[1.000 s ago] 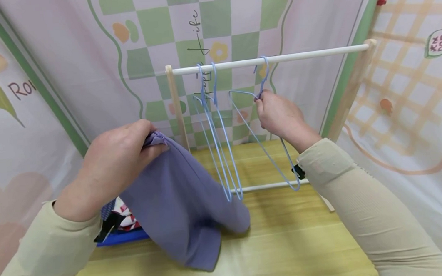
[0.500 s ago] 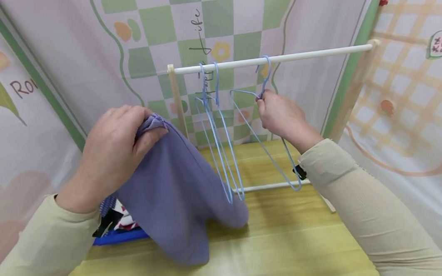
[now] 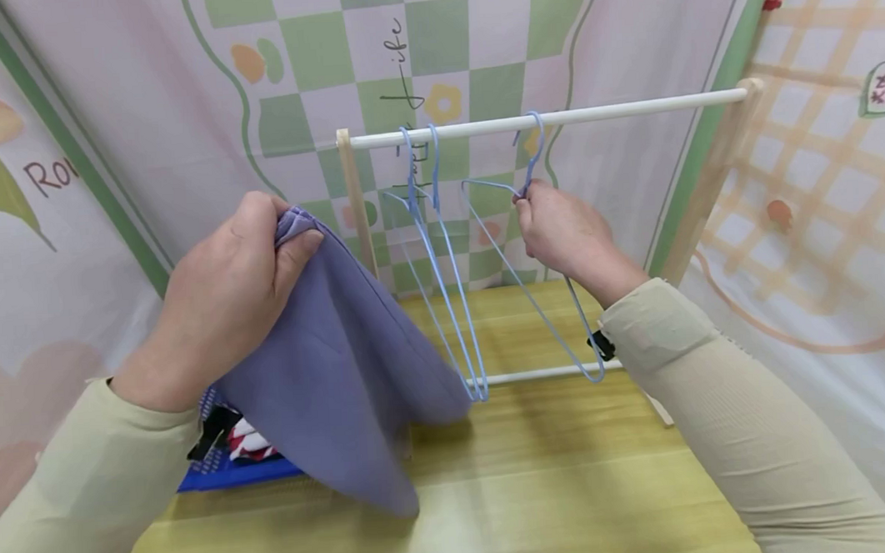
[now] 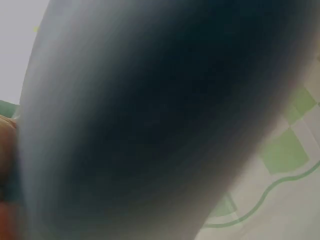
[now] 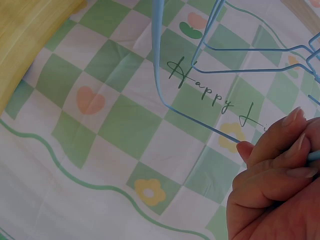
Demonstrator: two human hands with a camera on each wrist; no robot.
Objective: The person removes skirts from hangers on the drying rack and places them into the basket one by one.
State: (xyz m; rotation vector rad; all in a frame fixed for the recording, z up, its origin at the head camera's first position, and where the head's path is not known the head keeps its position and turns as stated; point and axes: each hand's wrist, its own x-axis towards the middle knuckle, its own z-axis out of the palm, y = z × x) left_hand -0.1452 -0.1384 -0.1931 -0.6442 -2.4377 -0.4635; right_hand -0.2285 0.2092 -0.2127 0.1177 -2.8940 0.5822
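Observation:
My left hand [image 3: 222, 296] pinches the gathered top edge of a purple-grey piece of clothing [image 3: 334, 366], which hangs down over the table. Its exact kind cannot be told from its folds. The same cloth [image 4: 150, 120] fills most of the left wrist view, dark and blurred. With my right hand [image 3: 563, 224] I grip a light blue wire hanger [image 3: 513, 277] at its neck, its hook still over the white rail. In the right wrist view the curled fingers [image 5: 272, 170] close round the hanger's neck. Two more blue hangers [image 3: 455, 301] hang to the left on the rail.
The rack's white rail [image 3: 629, 110] runs between wooden posts, with a lower bar [image 3: 545, 374] near the yellow wood-grain table [image 3: 544, 488]. A blue basket [image 3: 235, 475] holding red-and-white cloth sits at the left, partly behind the garment. Printed fabric [image 3: 505, 31] encloses the back and sides.
My left hand has risen, lifting the purple-grey clothing; its lower edge has swung left and up. My right hand stays on the hanger's neck, nearly still.

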